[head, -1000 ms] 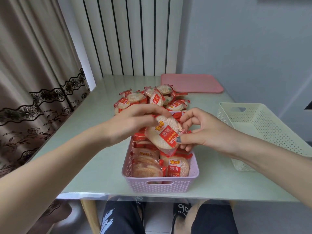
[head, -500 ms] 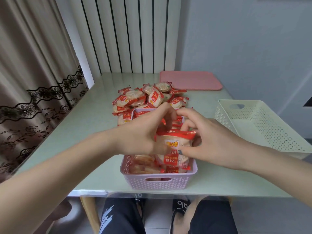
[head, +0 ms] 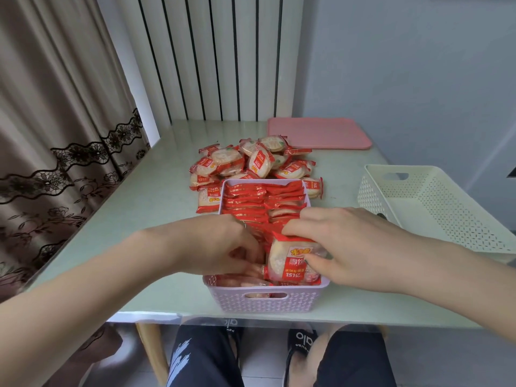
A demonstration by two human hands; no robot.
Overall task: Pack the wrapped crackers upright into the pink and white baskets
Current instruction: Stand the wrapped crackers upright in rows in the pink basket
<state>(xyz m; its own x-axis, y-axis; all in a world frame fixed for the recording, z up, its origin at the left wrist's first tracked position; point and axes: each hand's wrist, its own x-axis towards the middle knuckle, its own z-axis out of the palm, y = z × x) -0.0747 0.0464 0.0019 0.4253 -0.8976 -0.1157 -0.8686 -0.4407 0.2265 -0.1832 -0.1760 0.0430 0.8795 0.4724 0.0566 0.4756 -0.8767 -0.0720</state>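
Currently both hands are inside the near end of the pink perforated plastic basket [head: 265,300], which stands at the front edge of the pale green glass-topped table [head: 139,196]. Right hand [head: 343,247]: fingers over the red top seam of an upright wrapped round rice cracker with a red-and-orange label [head: 293,263], thumb against its printed face; the hand pinches this packet, which stands in the nearest row on the right side of the basket, label toward the camera. Left hand [head: 217,247]: fingers curled downward into the left side of the basket, just beside the held packet, among the packets there; whether it holds one cannot be told, since the fingertips are hidden. Behind the hands, two columns of upright red-sealed cracker packets [head: 262,199] fill the basket to its far wall, red top seams showing.

Loose pile of wrapped crackers [head: 248,163] lies on the table, touching the far end and far left corner of the pink basket. White perforated plastic basket [head: 435,208] sits to the right, apart from the pink one; no packets visible inside. Flat pink rectangular tray [head: 318,132] lies at the far right of the table, near the wall. Brown lace-trimmed curtain [head: 55,135] hangs at left. Person's knees in dark shorts [head: 201,358] visible below the table edge.
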